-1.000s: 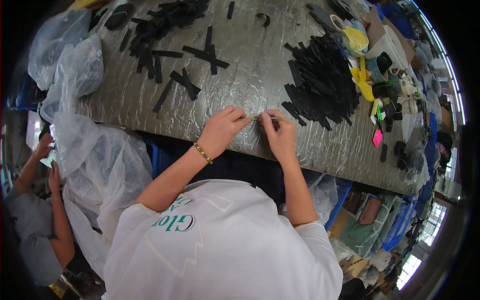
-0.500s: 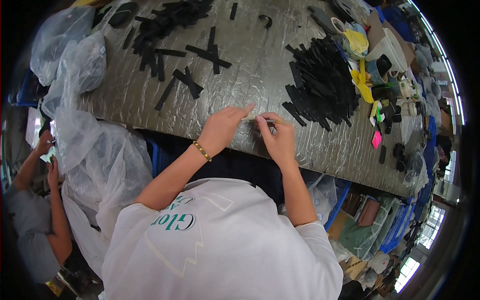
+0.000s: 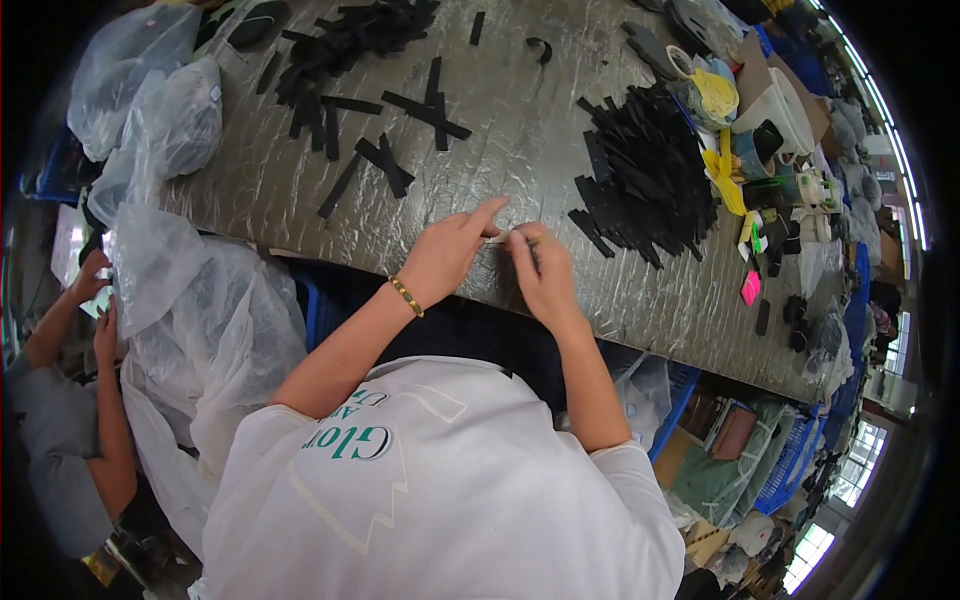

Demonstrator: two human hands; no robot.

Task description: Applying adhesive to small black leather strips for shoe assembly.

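Right hand [image 3: 545, 283] has edged toward left hand [image 3: 442, 256] over table [image 3: 545, 150].

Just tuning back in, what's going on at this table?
The left hand and right hand are close together over the near side of the table. The right pinches a slim thing, too small to make out; whether the left holds anything is unclear. A heap of black strips lies right, loose strips left.

A slim pale piece [image 3: 502, 238], mostly hidden, is pinched in the right hand [image 3: 547, 276] beside the left hand [image 3: 446, 255], lower left of the black strip heap [image 3: 655, 175]. A yellowish bit [image 3: 535, 242], its shape unclear, shows there too.
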